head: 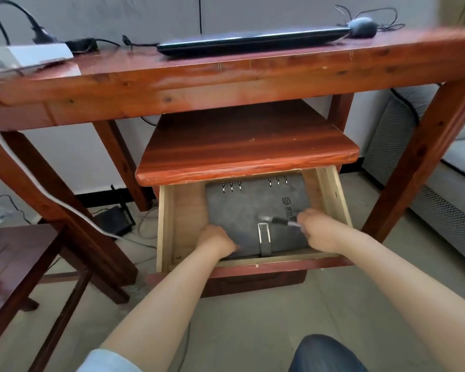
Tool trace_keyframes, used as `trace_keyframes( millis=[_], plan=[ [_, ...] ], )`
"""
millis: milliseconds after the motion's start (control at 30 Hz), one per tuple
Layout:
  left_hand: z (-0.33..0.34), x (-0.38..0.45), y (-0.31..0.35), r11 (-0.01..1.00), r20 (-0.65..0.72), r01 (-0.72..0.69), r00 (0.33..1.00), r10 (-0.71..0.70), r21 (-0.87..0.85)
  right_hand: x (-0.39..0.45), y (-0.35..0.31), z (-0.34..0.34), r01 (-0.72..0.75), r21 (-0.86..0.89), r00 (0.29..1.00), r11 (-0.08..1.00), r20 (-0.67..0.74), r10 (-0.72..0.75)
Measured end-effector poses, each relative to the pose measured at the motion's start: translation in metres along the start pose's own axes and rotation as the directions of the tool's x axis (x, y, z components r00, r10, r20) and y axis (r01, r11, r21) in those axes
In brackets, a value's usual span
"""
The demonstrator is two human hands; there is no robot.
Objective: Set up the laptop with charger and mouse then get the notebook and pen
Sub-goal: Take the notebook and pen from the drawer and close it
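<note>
Nearest, two bare forearms are stretched into an open drawer (167, 224) beneath the bench (226, 79). The left hand (215, 241) is laid on the near left corner of a grey notebook (253, 208), its fingers curled over the cover's edge; whether the cover is truly gripped cannot be told. The right hand (316, 226) is closed on a black pen (279, 220), which is held low over the notebook's right part, tip pointing left. The notebook is seen lying flat in the drawer, ring binding at the far edge, strap clasp at the near edge. Farther off, on the bench, a closed laptop (253, 41) is set, with a dark mouse (363, 26) just beside its right end and a charger brick (82, 45) near a white power strip (30, 56) at the left.
</note>
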State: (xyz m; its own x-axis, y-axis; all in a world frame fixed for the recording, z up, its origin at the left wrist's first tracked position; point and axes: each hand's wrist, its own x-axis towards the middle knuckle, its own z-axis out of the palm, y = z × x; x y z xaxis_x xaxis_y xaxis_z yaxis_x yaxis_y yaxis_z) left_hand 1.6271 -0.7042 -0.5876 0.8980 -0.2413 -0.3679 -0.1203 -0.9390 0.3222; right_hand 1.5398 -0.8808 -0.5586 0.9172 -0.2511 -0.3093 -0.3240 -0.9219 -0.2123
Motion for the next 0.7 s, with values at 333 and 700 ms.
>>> trace_keyframes(
  millis=[333, 700],
  plan=[
    [-0.003, -0.002, -0.015, 0.937, 0.036, 0.033, 0.999, -0.022, -0.349, 0.019, -0.001, 0.012, -0.291, 0.296, 0.956, 0.91, 0.051, 0.289],
    [-0.034, -0.044, -0.025, 0.659, -0.133, -0.171, 0.914, 0.384, 0.732, -0.032, 0.008, -0.009, -0.258, 0.657, 0.96, 0.709, 0.255, 0.113]
  ],
)
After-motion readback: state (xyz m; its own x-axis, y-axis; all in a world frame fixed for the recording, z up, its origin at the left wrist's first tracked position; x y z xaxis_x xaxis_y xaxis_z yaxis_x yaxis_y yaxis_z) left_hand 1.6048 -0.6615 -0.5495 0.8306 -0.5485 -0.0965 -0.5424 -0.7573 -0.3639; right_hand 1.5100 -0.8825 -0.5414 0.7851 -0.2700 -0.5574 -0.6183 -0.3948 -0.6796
